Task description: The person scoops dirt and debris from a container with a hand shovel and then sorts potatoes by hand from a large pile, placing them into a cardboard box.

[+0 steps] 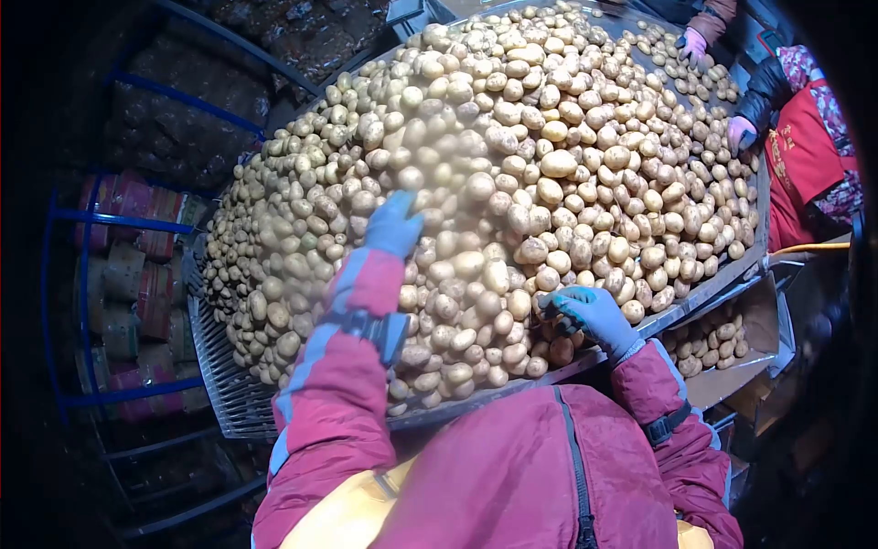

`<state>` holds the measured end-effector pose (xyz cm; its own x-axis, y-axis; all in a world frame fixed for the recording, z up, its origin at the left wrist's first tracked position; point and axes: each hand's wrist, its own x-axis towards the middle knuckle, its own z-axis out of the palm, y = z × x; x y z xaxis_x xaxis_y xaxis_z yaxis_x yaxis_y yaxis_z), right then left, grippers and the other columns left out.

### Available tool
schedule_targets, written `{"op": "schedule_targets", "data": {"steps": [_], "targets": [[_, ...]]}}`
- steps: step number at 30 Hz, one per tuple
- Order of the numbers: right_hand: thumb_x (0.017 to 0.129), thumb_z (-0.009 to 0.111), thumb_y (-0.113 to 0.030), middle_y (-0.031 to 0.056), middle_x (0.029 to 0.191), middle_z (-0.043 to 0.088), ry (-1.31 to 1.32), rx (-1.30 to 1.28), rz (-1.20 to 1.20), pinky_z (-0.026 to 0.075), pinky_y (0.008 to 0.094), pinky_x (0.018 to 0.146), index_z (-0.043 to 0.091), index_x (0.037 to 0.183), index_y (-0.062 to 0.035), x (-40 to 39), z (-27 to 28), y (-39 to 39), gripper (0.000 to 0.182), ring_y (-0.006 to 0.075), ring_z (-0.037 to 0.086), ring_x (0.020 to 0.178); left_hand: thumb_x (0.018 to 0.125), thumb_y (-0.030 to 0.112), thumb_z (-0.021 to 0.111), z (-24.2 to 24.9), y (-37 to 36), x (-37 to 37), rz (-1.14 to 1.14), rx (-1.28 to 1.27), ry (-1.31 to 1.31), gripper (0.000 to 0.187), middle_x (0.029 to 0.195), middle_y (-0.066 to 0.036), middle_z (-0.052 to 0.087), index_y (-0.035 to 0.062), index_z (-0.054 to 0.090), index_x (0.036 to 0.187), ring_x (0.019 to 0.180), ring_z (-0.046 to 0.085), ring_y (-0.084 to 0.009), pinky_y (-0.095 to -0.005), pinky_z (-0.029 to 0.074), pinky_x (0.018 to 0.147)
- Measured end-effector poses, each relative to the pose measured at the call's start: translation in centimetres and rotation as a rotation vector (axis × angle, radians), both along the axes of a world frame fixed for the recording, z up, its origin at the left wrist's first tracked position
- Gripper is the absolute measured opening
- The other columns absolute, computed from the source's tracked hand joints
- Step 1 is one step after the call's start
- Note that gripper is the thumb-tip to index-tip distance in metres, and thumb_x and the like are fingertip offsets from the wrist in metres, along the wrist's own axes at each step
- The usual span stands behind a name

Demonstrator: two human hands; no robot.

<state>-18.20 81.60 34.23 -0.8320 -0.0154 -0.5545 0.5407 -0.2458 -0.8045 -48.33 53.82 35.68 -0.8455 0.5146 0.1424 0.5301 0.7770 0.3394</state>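
A large heap of potatoes (558, 165) covers the metal sorting table (704, 297) in front of me. My left hand (393, 226), in a blue glove, reaches over the middle of the heap with its fingers spread on or just above the potatoes. Near the table's front edge, my right hand (590, 316), in a blue and dark glove, has its fingers curled at the potatoes. What lies between those fingers is too dark to make out. Some potatoes around my left hand look blurred.
Slatted metal grating (229, 380) forms the table's left end. A cardboard box (759, 320) of potatoes sits below the right edge. At the upper right, a co-worker in a red apron (805, 151) and another person's gloved hand (692, 44) are at the heap. Blue racks (137, 220) stand left.
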Motion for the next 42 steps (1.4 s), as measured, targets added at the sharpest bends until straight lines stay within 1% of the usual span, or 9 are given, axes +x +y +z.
{"op": "schedule_targets", "data": {"steps": [4,8,10,19,30,32,35,38,42], "targets": [[0.099,0.067,-0.03,0.0006,0.098,0.075,0.039,0.042,0.003,0.052,0.0226,0.07,0.076,0.113,-0.0048,0.3,-0.7,-1.0,0.03,0.0076,0.066,0.08,0.086,0.056,0.067,-0.4,2.0,-1.4,0.019,-0.175,0.024,0.048,0.104,-0.018,0.067,0.0186,0.072,0.116,0.104,0.065,-0.0397,-0.0502,0.051,0.091],[0.096,0.069,-0.028,0.0006,0.103,0.075,-0.004,-0.041,0.064,0.051,0.0214,0.07,0.077,0.116,-0.0067,-1.7,0.8,-2.2,0.03,0.0067,0.067,0.089,0.089,0.066,0.059,1.6,3.5,0.0,-0.034,-0.267,-0.324,0.056,0.117,-0.015,0.069,0.0198,0.072,0.119,0.11,0.065,-0.0381,-0.0495,0.051,0.094],[0.096,0.069,-0.028,0.0008,0.104,0.076,-0.021,-0.075,0.066,0.052,0.0223,0.072,0.077,0.116,-0.0065,-2.5,2.3,-2.9,0.03,0.0065,0.067,0.093,0.091,0.063,0.058,0.6,4.2,1.7,-0.132,-0.321,-0.117,0.052,0.118,-0.014,0.07,0.0205,0.072,0.119,0.109,0.067,-0.0344,-0.0497,0.05,0.096],[0.097,0.062,-0.026,0.0026,0.095,0.076,0.108,0.031,0.06,0.052,0.0238,0.07,0.078,0.109,-0.0052,-0.9,-0.4,-3.2,0.029,0.0094,0.067,0.081,0.081,0.041,0.076,0.9,3.2,3.1,0.02,-0.398,-0.175,0.066,0.127,-0.018,0.06,0.0239,0.058,0.142,0.117,0.062,-0.0385,-0.0474,0.05,0.101],[0.098,0.062,-0.023,0.0022,0.102,0.074,0.069,-0.004,-0.009,0.053,0.0247,0.07,0.077,0.111,-0.0048,-0.9,0.8,-4.3,0.027,0.0103,0.066,0.083,0.082,0.026,0.077,-2.2,4.3,6.9,-0.053,0.228,-0.337,0.056,0.126,-0.019,0.067,0.0104,0.063,0.134,0.115,0.064,-0.037,-0.044,0.051,0.101],[0.107,0.049,-0.046,0.0082,0.111,0.074,-0.108,-0.47,-0.109,0.058,0.0328,0.076,0.064,0.133,-0.0046,-1.6,1.0,-4.4,0.051,0.0223,0.071,0.087,0.09,0.029,0.073,-0.7,4.0,6.6,-0.082,0.473,-0.555,0.048,0.126,-0.016,0.068,0.0113,0.063,0.134,0.114,0.066,-0.0347,-0.0415,0.052,0.099],[0.107,0.045,-0.053,0.0114,0.12,0.07,-0.078,-0.736,-0.219,0.057,0.0415,0.085,0.053,0.142,-0.0048,-1.8,0.9,-4.9,0.06,0.0275,0.071,0.096,0.096,0.036,0.068,5.7,5.8,11.0,-0.288,0.323,-0.8,0.045,0.115,-0.017,0.072,0.0083,0.063,0.131,0.11,0.068,-0.0333,-0.039,0.053,0.095],[0.104,0.052,-0.053,0.0117,0.111,0.071,-0.083,-0.785,-0.25,0.058,0.0401,0.081,0.061,0.133,-0.0053,-2.0,1.4,-5.5,0.057,0.026,0.07,0.096,0.097,0.04,0.07,5.1,5.9,10.8,-0.244,0.351,-0.688,0.049,0.12,-0.012,0.071,0.006,0.065,0.132,0.11,0.065,-0.0192,-0.0323,0.051,0.097],[0.101,0.058,-0.039,0.0116,0.102,0.072,-0.067,-0.827,-0.18,0.058,0.038,0.079,0.067,0.122,0.0001,-1.1,-0.9,-4.3,0.046,0.0243,0.069,0.092,0.089,0.035,0.066,-0.9,3.8,10.7,-0.438,-0.075,-0.167,0.036,0.109,-0.015,0.07,0.0094,0.072,0.115,0.107,0.065,-0.0339,-0.0456,0.05,0.096]]}}
